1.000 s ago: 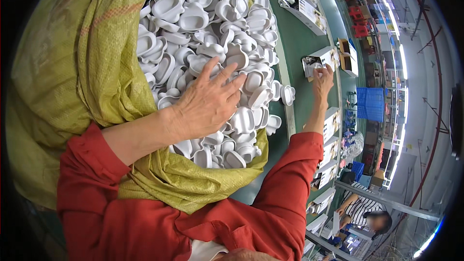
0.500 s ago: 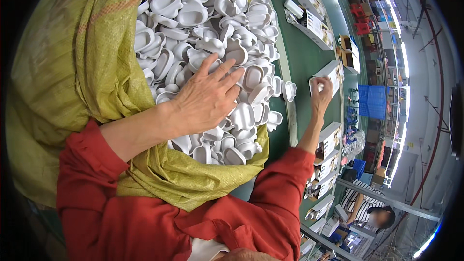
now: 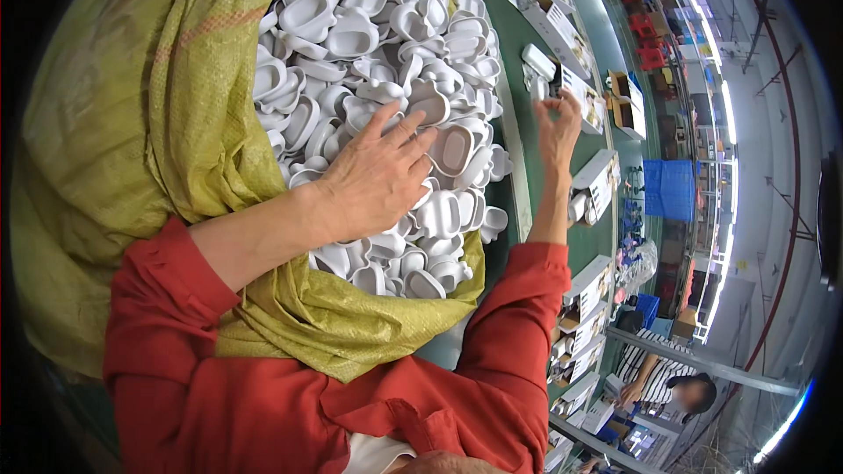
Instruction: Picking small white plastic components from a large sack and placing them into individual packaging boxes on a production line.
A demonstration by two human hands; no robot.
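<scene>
My left hand (image 3: 373, 180) lies on a large heap of white oval dish-like pieces (image 3: 356, 35) with small rounded lobes. Its fingers are spread and nothing is gripped in them. The heap fills the mouth of a yellow-green woven sack (image 3: 369, 325). My right hand (image 3: 559, 127) reaches over the green belt, thumb and fingers pinched on a small white piece (image 3: 538, 88), partly hidden by the fingertips. Just beyond them is an open printed box (image 3: 581, 98), with white items (image 3: 537, 61) at its near end. A second open box (image 3: 597, 183), holding white parts, stands beside my right forearm.
More open boxes (image 3: 581, 333) line the green belt (image 3: 509, 26), nearer and farther off. Across it stand an open brown carton (image 3: 627, 105), a blue crate (image 3: 669, 189) and red stools (image 3: 650, 54). A person in a striped top (image 3: 645, 373) works at the lower right.
My right hand has left one box and moved farther up the belt to another. The boxes have shifted toward me. A white piece is gone from the heap's right edge. My left hand stays put.
</scene>
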